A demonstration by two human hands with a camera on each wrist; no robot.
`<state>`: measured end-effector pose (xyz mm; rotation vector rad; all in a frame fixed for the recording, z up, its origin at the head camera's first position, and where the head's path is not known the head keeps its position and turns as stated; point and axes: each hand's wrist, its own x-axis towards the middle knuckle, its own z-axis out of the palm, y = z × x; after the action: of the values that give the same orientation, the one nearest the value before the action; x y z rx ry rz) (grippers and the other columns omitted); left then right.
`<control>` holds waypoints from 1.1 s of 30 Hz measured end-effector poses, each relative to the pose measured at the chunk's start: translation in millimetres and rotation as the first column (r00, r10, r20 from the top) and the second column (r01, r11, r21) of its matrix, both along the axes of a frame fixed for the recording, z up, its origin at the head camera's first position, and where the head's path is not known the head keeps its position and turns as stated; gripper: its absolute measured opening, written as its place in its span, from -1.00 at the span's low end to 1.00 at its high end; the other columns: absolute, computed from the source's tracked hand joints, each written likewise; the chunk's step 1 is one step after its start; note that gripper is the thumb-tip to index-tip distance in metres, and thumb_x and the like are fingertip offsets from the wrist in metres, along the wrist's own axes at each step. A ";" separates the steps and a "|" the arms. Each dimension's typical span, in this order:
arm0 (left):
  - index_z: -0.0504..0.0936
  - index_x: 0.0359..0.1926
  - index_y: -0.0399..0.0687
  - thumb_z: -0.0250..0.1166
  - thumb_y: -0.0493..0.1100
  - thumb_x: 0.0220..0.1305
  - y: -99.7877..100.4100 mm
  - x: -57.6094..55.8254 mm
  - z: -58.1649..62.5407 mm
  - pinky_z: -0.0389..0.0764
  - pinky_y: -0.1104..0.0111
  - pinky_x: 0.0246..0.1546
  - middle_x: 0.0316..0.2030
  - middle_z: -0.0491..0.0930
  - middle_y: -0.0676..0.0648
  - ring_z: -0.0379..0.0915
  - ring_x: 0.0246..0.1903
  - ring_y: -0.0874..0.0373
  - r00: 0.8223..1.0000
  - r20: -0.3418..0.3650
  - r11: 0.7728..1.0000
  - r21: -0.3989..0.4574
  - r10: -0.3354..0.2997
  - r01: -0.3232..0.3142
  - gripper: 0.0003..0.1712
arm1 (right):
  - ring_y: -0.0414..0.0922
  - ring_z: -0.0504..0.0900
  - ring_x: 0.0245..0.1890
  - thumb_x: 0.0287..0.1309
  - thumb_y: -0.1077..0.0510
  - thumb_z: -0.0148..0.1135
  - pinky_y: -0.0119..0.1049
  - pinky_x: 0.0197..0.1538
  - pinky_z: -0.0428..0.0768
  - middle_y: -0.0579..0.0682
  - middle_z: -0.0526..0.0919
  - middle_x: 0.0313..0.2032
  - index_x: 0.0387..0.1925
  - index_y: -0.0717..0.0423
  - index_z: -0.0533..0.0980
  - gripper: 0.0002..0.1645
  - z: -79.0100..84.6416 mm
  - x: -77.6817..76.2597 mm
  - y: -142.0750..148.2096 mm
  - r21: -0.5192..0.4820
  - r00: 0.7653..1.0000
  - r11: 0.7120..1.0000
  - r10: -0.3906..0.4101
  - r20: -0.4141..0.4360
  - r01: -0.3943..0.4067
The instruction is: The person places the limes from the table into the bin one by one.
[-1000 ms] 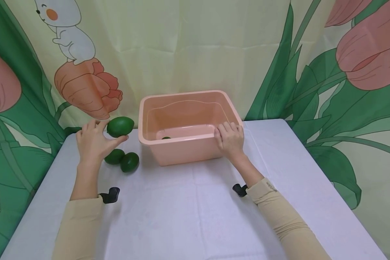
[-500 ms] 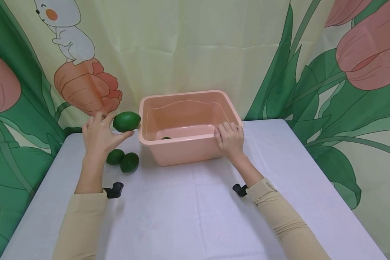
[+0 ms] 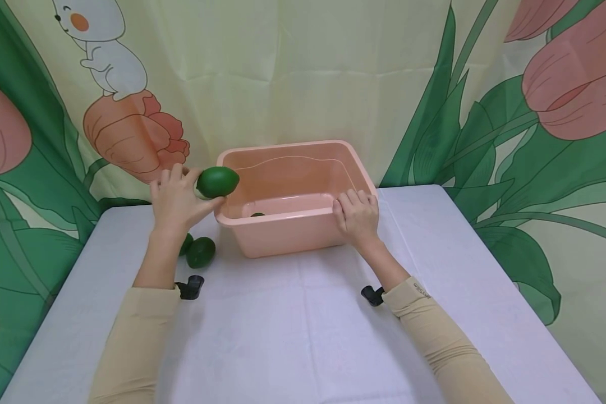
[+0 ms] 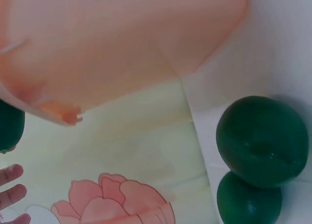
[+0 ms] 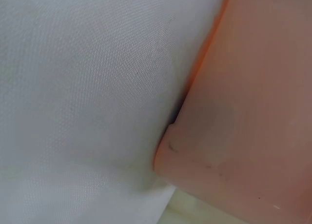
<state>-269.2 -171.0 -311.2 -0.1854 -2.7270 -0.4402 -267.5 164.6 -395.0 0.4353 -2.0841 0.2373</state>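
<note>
Probably firm, slick – best held mid-body – the green fruit (image 3: 217, 182) is pinched by the left hand (image 3: 179, 199), the right hand (image 3: 357, 216) gripping the tub (image 3: 288, 238) at four o'clock.

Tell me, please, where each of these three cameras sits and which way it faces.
Head: head-worn, facing forward and down at the pink rectangular plastic tub; left hand, right hand and beige sleeves show.
Left wrist: worn there, facing the tub's outside and two dark-green rounded fruits; fingers show at the left edge.
Right wrist: worn there, facing the tub's outside and white woven tablecloth; no hand shows.
Shared: head and left wrist both show those fruits.
</note>
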 end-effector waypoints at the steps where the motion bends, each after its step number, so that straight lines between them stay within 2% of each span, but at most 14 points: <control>1: 0.43 0.06 -0.10 0.33 0.23 -0.11 1.7 -0.7 0.3 0.10 -0.13 0.01 -0.02 0.27 -0.25 0.14 0.02 -0.19 1.000 -0.002 1.000 -0.010 -0.004 0.004 -0.24 | 0.03 0.36 -0.47 0.21 0.05 -0.23 -0.08 -0.32 0.32 0.05 0.43 -0.54 -0.54 0.16 0.42 -0.61 0.1 0.1 -0.2 0.000 1.000 1.000 0.000 0.001 0.000; 11: 0.42 0.06 -0.10 0.31 0.26 -0.12 18.1 -7.7 2.6 0.14 -0.07 0.01 -0.02 0.29 -0.22 0.13 0.04 -0.16 0.999 0.023 0.996 -0.087 -0.029 0.031 -0.23 | 0.03 0.36 -0.48 0.20 0.07 -0.19 -0.08 -0.34 0.32 0.05 0.45 -0.54 -0.55 0.16 0.43 -0.64 0.5 0.4 -0.8 -0.006 1.000 1.000 0.005 -0.010 -0.005; 18: 0.39 0.13 -0.03 0.29 0.29 -0.13 28.4 -11.5 3.9 0.17 -0.06 -0.01 -0.04 0.29 -0.24 0.15 0.02 -0.16 0.999 0.037 0.991 -0.127 -0.038 0.042 -0.18 | 0.03 0.36 -0.48 0.18 0.08 -0.17 -0.08 -0.33 0.32 0.05 0.44 -0.54 -0.54 0.16 0.43 -0.66 0.9 0.4 -0.8 -0.002 1.000 1.000 0.001 -0.007 -0.001; 25: 0.39 0.14 0.00 0.29 0.29 -0.13 37.4 -17.2 1.4 0.15 -0.06 0.02 0.00 0.30 -0.23 0.16 0.01 -0.15 0.998 0.045 0.990 -0.132 -0.051 0.057 -0.18 | 0.04 0.36 -0.49 0.17 0.08 -0.17 -0.07 -0.33 0.32 0.05 0.44 -0.54 -0.55 0.16 0.43 -0.67 0.7 0.2 0.2 -0.012 1.000 1.000 0.011 -0.013 -0.012; 33: 0.40 0.12 -0.04 0.30 0.26 -0.13 43.4 -21.5 0.8 0.15 -0.06 -0.01 0.05 0.29 -0.23 0.16 0.01 -0.16 0.995 0.071 0.989 -0.128 -0.068 0.077 -0.20 | 0.04 0.35 -0.48 0.24 0.02 -0.26 -0.07 -0.31 0.31 0.05 0.44 -0.54 -0.54 0.16 0.43 -0.57 0.0 -0.5 0.3 -0.002 1.000 1.000 0.001 0.002 -0.001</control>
<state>-290.7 -127.7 -310.4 -0.3107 -2.8237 -0.2919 -268.0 164.9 -395.0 0.4351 -2.0853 0.2398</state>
